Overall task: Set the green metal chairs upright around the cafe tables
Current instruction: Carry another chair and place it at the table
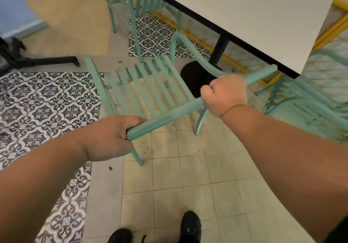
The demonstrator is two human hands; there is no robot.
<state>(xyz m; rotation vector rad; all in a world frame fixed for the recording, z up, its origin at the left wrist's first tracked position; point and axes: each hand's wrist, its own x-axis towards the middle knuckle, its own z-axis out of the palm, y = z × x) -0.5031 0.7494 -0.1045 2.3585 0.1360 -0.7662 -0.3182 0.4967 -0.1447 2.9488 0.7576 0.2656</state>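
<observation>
A green metal chair with a slatted seat stands in front of me, its seat facing the white cafe table. My left hand grips the left end of its top back rail. My right hand is closed around the same rail further right, near where the curved armrest meets it. At least two of the chair's legs touch the tiled floor. The rail runs slanted, higher on the right. The chair sits just short of the table's near edge.
Another green chair stands upright at the table's far left. A third green chair is at the right, partly under the table corner. The table's black post and round base lie behind the held chair. A black table foot lies at the left. My shoes are below.
</observation>
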